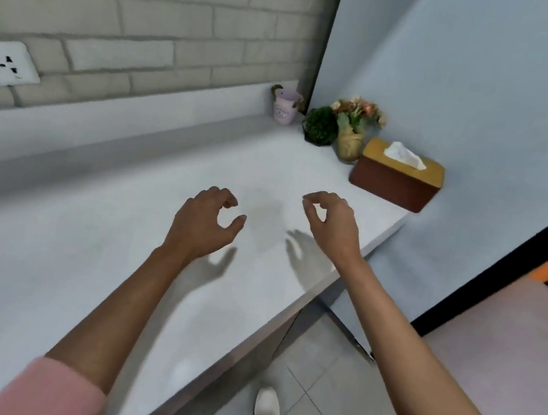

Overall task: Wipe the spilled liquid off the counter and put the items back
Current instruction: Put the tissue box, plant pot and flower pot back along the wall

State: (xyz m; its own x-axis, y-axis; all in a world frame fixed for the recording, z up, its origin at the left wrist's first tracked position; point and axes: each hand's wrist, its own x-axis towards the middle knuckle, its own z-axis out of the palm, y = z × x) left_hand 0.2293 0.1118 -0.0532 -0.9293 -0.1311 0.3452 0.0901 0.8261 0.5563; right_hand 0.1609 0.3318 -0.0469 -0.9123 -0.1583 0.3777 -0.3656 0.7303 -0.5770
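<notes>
- Both of the person's bare arms reach over the white counter [85, 270], pink sleeves [46, 393] pushed back to the elbows.
- The left hand [206, 223] hangs above the surface with fingers loosely curled and thumb apart; I see nothing in it.
- The right hand [331, 224] is just as empty, its curled fingers bent toward the thumb without closing on anything.
- Each hand casts a shadow on the counter beneath it, so neither appears to touch the surface.
- Between the hands I make out a faint greyish patch [265, 213] on the counter; I cannot tell whether it is liquid or shade.
- A brown tissue box [396, 184] with a tan lid sits near the counter's right end against the pale blue wall, a white tissue [405, 154] standing out of its slot.
- Just beside the box stands a small pot of flowers [355, 124], with a round green plant [320, 125] touching it.
- A pale pink cup [286, 107] stands in the far corner by the brick wall.
- A white wall socket [0, 65] shows at the left edge.
- Below the counter's edge, a white shoe [267, 405] rests on the tiled floor.
</notes>
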